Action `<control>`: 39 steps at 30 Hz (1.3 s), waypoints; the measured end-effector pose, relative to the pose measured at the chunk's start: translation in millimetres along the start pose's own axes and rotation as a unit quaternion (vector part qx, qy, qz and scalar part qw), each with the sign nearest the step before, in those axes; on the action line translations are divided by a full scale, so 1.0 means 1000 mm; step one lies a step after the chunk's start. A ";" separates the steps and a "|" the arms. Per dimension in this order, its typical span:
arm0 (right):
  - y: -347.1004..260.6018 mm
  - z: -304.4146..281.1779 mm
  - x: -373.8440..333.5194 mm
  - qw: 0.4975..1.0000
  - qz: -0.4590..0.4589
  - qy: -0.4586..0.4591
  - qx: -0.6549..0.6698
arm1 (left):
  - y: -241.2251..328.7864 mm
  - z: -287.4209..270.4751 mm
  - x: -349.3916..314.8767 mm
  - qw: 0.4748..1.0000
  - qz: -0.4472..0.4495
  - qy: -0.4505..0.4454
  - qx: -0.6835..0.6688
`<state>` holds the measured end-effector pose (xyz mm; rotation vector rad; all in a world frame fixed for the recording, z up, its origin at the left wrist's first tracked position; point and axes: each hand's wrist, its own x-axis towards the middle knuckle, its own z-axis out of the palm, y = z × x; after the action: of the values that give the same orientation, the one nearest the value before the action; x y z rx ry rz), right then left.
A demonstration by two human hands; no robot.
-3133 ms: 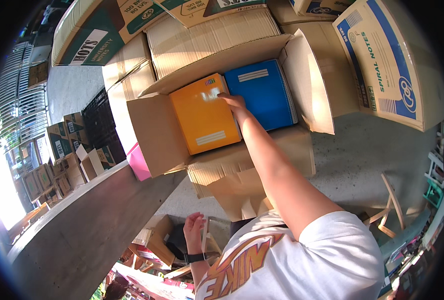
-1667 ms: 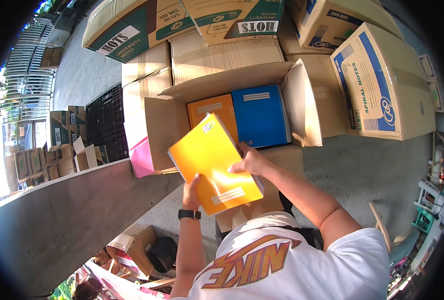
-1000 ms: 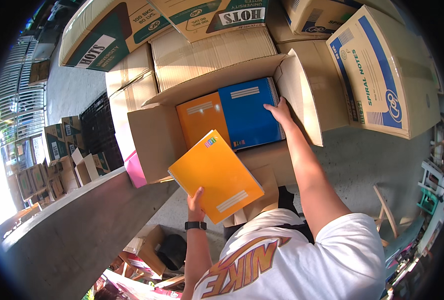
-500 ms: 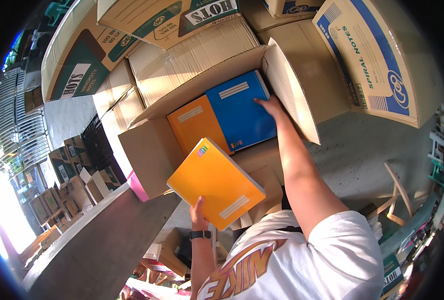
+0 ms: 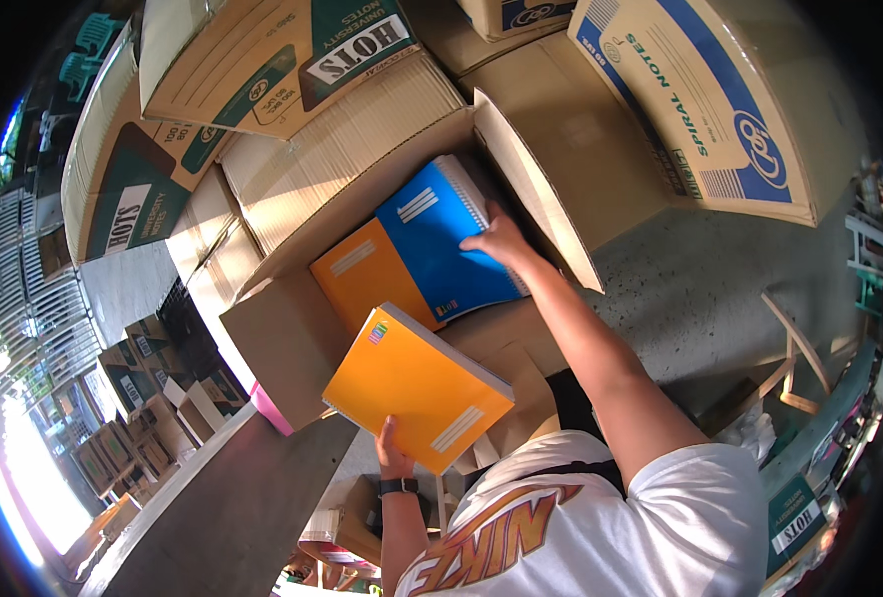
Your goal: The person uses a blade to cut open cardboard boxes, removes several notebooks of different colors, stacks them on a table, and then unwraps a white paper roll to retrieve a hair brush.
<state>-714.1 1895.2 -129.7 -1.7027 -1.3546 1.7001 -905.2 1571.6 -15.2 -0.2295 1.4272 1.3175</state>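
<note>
left hand (image 5: 393, 455) holds yellow rectangular spiral-bound paper notebooks (image 5: 417, 383); right hand (image 5: 504, 240) grips blue spiral-bound notebooks (image 5: 435, 237) inside an open brown cardboard box (image 5: 287, 338), by its right edge.

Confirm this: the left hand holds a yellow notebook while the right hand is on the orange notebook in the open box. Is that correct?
Not quite: the head view shows the right hand on the blue notebook, not the orange one. The left hand does hold the yellow notebook.
</note>
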 end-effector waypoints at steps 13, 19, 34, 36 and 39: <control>-0.041 0.003 -0.019 0.972 -0.014 -0.036 -0.233 | 0.000 -0.032 0.001 0.998 -0.028 -0.046 0.028; -0.007 -0.006 0.004 0.991 0.022 0.013 -0.132 | -0.009 -0.023 0.006 0.998 0.029 -0.048 0.000; 0.009 0.001 0.013 0.987 0.027 0.065 -0.148 | -0.012 -0.020 -0.001 1.000 0.015 -0.008 -0.008; 0.000 0.004 0.006 0.978 0.034 0.074 -0.191 | -0.011 -0.025 0.000 1.000 0.012 -0.022 -0.004; -0.003 0.008 0.002 0.981 0.037 0.077 -0.174 | -0.009 -0.022 -0.002 0.999 0.002 -0.044 -0.005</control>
<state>-722.5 1895.5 -130.4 -2.0501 -1.6031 1.3918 -910.1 1550.3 -23.6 -0.1739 1.3483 1.3232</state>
